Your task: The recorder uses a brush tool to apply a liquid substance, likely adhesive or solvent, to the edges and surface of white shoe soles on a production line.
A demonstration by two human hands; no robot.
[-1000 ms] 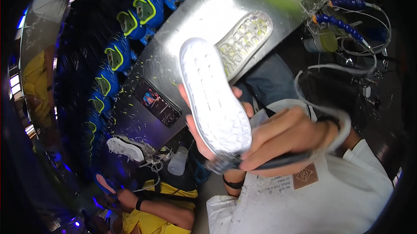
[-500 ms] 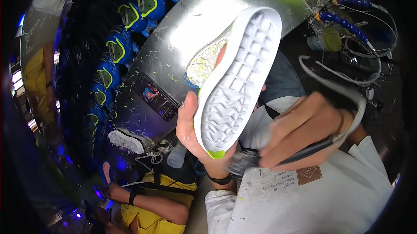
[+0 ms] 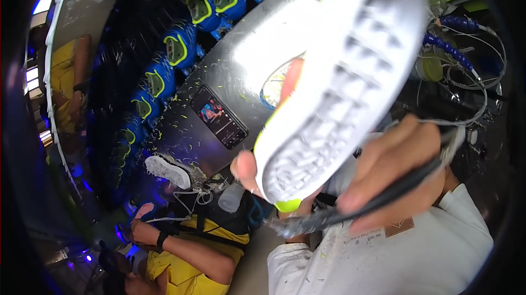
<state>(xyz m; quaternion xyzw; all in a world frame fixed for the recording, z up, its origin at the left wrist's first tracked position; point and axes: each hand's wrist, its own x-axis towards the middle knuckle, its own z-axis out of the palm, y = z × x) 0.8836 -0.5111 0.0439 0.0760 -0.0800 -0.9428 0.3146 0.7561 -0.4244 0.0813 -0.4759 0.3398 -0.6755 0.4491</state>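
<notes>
My left hand (image 3: 246, 170) grips a white shoe sole (image 3: 350, 95) near its lower end, thumb on the near edge and another finger on the far side. The sole is tilted, its grid-and-wave underside facing up, with a lime-green tab at the lower tip. In my right hand (image 3: 392, 172) is a black-handled brush (image 3: 378, 196), its fuzzy grey end just below the tab. Motion blurs the brush and hand, so contact with the sole cannot be made out. A pale hose or cord runs by my right wrist.
A phone (image 3: 219, 117) lies on the scrap-strewn metal table (image 3: 235, 70). Blue shoes with lime collars (image 3: 175, 49) line its far left. A white-edged fuzzy block (image 3: 167, 170) and a plastic cup (image 3: 231, 198) are lower left, near a person in yellow (image 3: 192, 262). Blue segmented hoses (image 3: 449, 48) stand right.
The sole has come up and to the right and appears larger. My right hand still holds the brush, whose fuzzy end has swung left beneath the green tab. The whole view has shifted slightly.
</notes>
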